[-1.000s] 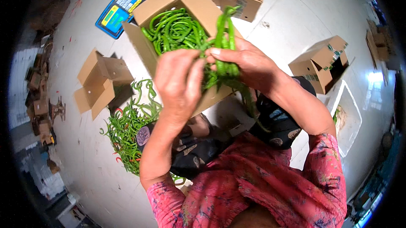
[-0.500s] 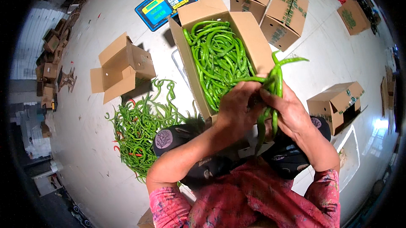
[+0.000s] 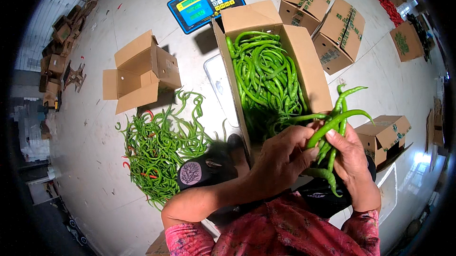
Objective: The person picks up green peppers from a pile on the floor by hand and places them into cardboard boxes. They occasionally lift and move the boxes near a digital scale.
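My right hand is closed around a small bunch of long green chili peppers, their tips sticking out above and below the fingers. Against it, my left hand pinches the end of one curved green chili pepper that lies across the bunch. Another pepper points left from the fingers over the near edge of the box. Just beyond my hands stands an open cardboard box, filled with green chili peppers. Part of its near end is hidden by my left hand.
A pile of green peppers with some red ones lies on the floor at left, below an open cardboard box. A scale display stands behind the filled box. Closed boxes sit far right; another box is at right.
The whole view has shifted, so the boxes and pile appear displaced. My hands have turned the bunch, and one curved pepper now lies across it, pinched by my left fingers.
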A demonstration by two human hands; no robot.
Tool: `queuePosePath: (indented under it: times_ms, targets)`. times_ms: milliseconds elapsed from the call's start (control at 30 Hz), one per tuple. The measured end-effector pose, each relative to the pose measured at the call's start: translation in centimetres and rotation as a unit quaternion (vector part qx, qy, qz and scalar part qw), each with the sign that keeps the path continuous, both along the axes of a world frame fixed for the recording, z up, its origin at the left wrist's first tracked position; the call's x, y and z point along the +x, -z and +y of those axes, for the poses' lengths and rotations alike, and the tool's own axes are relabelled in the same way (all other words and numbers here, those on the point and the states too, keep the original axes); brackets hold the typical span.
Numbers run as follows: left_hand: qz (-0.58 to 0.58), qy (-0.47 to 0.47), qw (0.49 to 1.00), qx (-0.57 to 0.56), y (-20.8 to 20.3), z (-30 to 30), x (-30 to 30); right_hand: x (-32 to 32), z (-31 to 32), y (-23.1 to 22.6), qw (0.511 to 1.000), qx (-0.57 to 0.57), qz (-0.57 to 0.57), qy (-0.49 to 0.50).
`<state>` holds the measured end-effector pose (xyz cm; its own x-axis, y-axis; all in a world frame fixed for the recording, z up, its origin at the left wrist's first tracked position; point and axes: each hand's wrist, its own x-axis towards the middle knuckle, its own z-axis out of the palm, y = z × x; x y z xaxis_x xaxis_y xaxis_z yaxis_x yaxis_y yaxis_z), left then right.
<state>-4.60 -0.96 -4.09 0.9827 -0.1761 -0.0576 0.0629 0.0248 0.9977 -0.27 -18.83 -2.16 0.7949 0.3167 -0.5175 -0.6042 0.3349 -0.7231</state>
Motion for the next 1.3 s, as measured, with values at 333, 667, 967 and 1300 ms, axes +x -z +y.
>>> queuePosePath:
  times_ms: [333,667,967,1300]
  targets:
    - [-0.029,-0.039,0.998,-0.025,-0.8,2.1,-0.4,0.9,-0.2,0.6,0.999,-0.031,-0.02,0.009]
    - [-0.1,-0.029,0.99,0.095,-0.3,1.9,0.4,0.9,0.8,-0.2,0.976,-0.074,-0.011,-0.205]
    - [-0.135,-0.052,0.987,0.075,0.1,0.9,1.8,-0.1,-0.2,1.2,0.984,-0.028,-0.039,-0.172]
    - [-0.039,-0.11,0.967,0.228,0.1,4.2,5.4,2.2,-4.0,0.8,0.995,0.027,-0.076,0.066]
